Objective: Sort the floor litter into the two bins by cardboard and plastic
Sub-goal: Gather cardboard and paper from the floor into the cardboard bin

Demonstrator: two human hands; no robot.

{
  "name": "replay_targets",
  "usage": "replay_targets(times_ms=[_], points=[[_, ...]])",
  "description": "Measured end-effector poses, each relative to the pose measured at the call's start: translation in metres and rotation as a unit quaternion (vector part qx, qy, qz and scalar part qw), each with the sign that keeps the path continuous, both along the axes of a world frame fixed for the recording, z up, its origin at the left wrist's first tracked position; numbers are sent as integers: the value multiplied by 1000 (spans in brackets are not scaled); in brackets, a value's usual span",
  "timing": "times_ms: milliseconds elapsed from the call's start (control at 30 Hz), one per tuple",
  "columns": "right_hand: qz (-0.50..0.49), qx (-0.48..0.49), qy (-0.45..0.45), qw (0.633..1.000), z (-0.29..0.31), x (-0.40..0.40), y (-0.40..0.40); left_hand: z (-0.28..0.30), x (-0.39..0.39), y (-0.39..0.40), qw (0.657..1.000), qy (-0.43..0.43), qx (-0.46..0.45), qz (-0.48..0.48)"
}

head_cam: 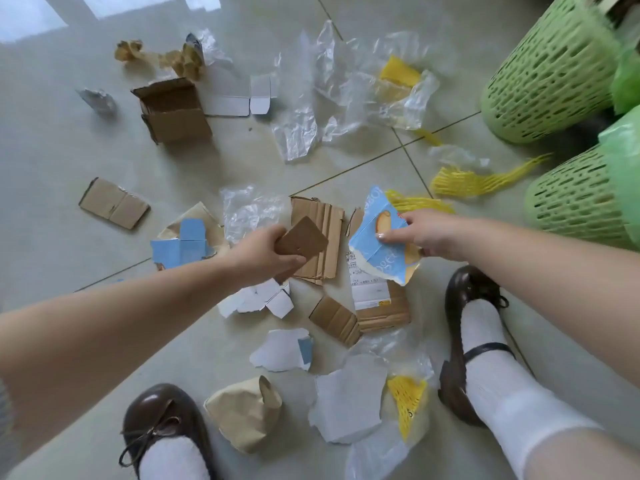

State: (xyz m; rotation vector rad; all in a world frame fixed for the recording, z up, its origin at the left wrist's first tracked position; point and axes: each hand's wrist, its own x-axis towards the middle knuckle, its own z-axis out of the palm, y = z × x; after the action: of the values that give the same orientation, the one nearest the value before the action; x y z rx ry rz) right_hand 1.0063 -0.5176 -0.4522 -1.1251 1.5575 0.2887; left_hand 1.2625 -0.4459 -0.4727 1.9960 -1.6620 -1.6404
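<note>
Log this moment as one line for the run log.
left hand: holds cardboard piece | right hand: grips blue wrapper | bins: right

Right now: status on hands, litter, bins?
Left hand gripping brown cardboard piece. Right hand gripping blue carton scrap. Green bins at right; nothing blocking them.

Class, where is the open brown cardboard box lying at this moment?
In the head view, the open brown cardboard box lies upper left on the floor, beside the flattened white carton and below the crumpled brown paper.

Bright, soft daylight; window glare on floor (pixel 52 26) top left; wide-angle bending at edges.
</note>
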Motion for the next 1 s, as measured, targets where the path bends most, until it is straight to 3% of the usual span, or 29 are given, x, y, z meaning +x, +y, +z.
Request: replay_targets(times_ms=[67, 133, 233, 400, 633, 800, 933, 1000], points=[[-75, -1, 23, 997, -19, -7, 24, -8, -8, -1, 991, 32, 30, 129], [-80, -33, 73, 994, -39, -6, 45, -20, -21, 0, 983, 18, 18, 183], [-60, -87, 171, 980, -55, 2, 59, -28, -40, -3, 981, -29, -7, 192], [-23, -156, 207, 965, -59, 12, 62, -29, -52, -15, 975, -40, 9, 218], [-24, -277, 176, 945, -45, 15, 55, -31, -50, -18, 956, 9, 26, 293], [-14, -294, 182, 938, -42, 15, 55, -22, -53, -24, 952, 41, 53, 299], [-132, -288, 88, 945, -30, 15, 34, -11, -54, -28, 925, 149, 75, 342], [-200, -270, 39, 941, -18, 11, 20, -3, -46, -30, 930, 163, 67, 323]])
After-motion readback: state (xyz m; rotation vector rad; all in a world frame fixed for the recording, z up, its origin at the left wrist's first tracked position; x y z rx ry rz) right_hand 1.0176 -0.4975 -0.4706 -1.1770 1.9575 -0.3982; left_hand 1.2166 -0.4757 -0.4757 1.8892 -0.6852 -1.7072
